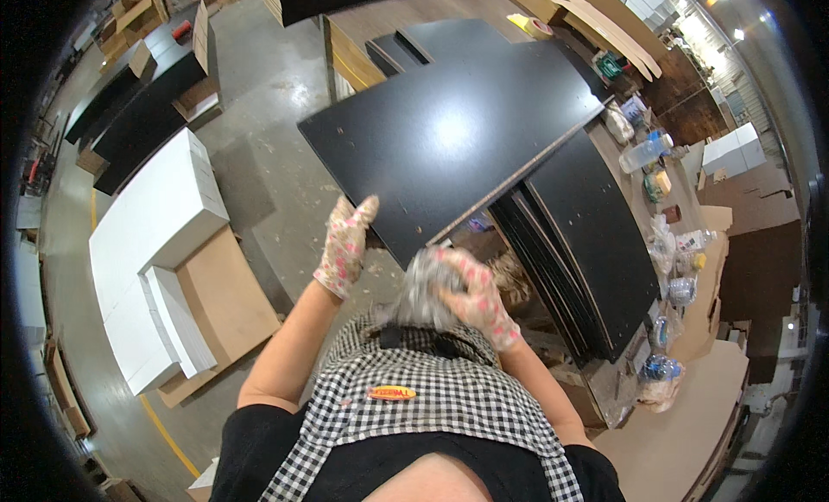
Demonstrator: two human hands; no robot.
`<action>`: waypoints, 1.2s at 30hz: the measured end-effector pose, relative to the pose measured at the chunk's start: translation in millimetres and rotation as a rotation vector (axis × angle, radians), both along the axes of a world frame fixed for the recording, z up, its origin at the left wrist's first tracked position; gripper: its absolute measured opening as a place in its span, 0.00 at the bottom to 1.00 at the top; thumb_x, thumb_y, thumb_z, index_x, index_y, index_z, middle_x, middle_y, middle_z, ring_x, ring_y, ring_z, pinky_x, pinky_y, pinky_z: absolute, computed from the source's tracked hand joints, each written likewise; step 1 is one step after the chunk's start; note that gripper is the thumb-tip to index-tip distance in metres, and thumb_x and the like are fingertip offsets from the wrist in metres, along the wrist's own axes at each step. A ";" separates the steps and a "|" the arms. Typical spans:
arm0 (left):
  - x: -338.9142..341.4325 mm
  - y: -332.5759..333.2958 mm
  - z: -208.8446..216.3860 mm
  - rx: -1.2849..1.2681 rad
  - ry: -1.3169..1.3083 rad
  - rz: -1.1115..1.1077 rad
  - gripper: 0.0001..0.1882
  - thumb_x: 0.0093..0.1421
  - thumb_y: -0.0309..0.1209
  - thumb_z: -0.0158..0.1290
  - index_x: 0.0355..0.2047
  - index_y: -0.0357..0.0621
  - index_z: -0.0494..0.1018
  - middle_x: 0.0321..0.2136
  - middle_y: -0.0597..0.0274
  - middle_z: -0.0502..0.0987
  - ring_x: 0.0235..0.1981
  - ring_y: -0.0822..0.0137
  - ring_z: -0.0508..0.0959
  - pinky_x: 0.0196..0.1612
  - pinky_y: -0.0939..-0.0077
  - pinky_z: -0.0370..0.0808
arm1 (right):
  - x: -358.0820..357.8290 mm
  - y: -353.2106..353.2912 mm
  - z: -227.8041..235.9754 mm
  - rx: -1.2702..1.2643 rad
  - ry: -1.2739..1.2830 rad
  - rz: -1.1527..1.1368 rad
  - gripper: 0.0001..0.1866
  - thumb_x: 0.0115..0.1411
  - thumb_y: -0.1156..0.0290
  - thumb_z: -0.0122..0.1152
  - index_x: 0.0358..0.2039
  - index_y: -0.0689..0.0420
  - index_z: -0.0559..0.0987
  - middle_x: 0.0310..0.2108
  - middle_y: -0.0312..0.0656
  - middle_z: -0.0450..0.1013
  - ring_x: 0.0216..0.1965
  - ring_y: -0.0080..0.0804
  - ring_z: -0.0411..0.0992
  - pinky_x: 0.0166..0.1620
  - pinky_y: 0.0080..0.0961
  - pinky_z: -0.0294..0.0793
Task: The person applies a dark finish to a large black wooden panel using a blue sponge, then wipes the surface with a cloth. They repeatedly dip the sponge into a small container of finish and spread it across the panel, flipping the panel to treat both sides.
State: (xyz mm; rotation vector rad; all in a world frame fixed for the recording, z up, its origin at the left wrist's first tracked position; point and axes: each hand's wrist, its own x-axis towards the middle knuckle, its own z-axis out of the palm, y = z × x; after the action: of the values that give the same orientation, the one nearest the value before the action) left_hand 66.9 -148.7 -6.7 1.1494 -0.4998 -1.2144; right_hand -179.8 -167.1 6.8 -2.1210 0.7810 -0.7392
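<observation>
A large black panel (406,148) with a pale raw edge lies tilted across the middle of the view, its near corner toward my body. My left hand (344,250), in a pink-patterned glove, is closed on the panel's left edge with the thumb on top. Beside the near corner, my right hand (479,299), gloved alike, grips a crumpled grey cloth (421,286), smeared by motion. Whether the cloth touches the panel is hard to make out. More black panels (596,243) are stacked to the right, partly under the big one.
Plastic bottles (646,153) and bags line the bench's right side. A yellow tape roll (537,28) sits at the far end, with brown cardboard (682,416) at the near right. Stacked white panels (160,234) stand on the left; other black panels (151,113) lie behind them.
</observation>
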 end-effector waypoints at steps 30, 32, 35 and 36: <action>0.5 -0.9 17.9 0.235 -0.660 -0.634 0.38 0.61 0.52 0.60 0.53 0.24 0.72 0.46 0.45 0.80 0.49 0.57 0.79 0.55 0.68 0.74 | -180.9 68.5 -101.0 0.532 0.297 -0.639 0.27 0.61 0.59 0.61 0.57 0.60 0.74 0.49 0.54 0.77 0.50 0.48 0.77 0.52 0.35 0.75; -46.0 27.2 21.9 0.295 -0.691 -0.718 0.38 0.61 0.53 0.60 0.53 0.25 0.72 0.46 0.43 0.80 0.49 0.57 0.79 0.55 0.67 0.75 | -221.7 93.2 -147.1 0.559 0.224 -0.626 0.26 0.62 0.61 0.60 0.58 0.60 0.73 0.51 0.52 0.76 0.51 0.45 0.76 0.53 0.34 0.74; -133.0 62.1 27.6 0.314 -0.754 -1.019 0.37 0.62 0.54 0.58 0.50 0.24 0.73 0.45 0.38 0.79 0.48 0.51 0.80 0.50 0.61 0.78 | -266.7 136.9 -203.3 0.592 0.029 -0.559 0.25 0.64 0.65 0.59 0.60 0.60 0.72 0.55 0.50 0.74 0.52 0.42 0.75 0.54 0.33 0.73; -158.1 72.9 29.5 0.376 -0.447 -1.162 0.33 0.65 0.52 0.55 0.48 0.26 0.74 0.45 0.38 0.79 0.47 0.50 0.80 0.50 0.58 0.78 | -274.3 149.3 -214.2 0.590 -0.052 -0.521 0.25 0.65 0.66 0.59 0.61 0.59 0.71 0.56 0.49 0.73 0.52 0.41 0.75 0.55 0.32 0.73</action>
State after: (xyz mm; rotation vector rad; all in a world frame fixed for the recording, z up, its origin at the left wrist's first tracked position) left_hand -91.3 -75.9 22.8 1.5065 -1.4510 -2.0980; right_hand -454.1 -17.8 -207.3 -1.3749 1.3562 -0.7062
